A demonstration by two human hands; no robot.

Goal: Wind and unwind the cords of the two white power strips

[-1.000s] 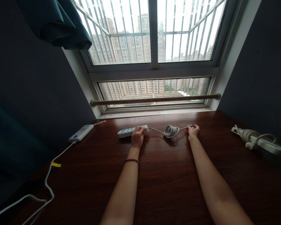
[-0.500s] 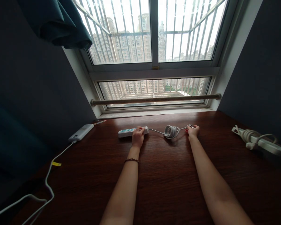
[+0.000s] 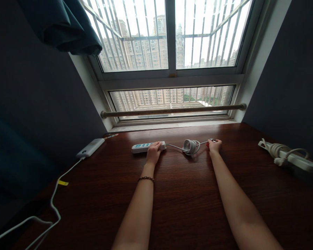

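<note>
A white power strip [image 3: 140, 148] with a blue-green socket face lies near the far edge of the wooden surface. My left hand [image 3: 153, 152] is closed over its right end. From that end runs a white cord [image 3: 191, 147], wound into a coil between my hands. At the cord's far end, my right hand [image 3: 215, 146] grips the plug [image 3: 212, 140], of which only a small part shows between the fingers.
To the left lies a white power bank [image 3: 90, 147] with a white cable [image 3: 52, 201] bearing a yellow tag [image 3: 63, 182]. A second white power strip [image 3: 299, 160], its cord wrapped around it, lies at the right. Behind the surface are a horizontal rail [image 3: 172, 111] and a barred window.
My left hand has settled slightly lower on the power strip, its fingers shifting a little to the right. The cord, its coil and my right hand stay almost the same.
</note>
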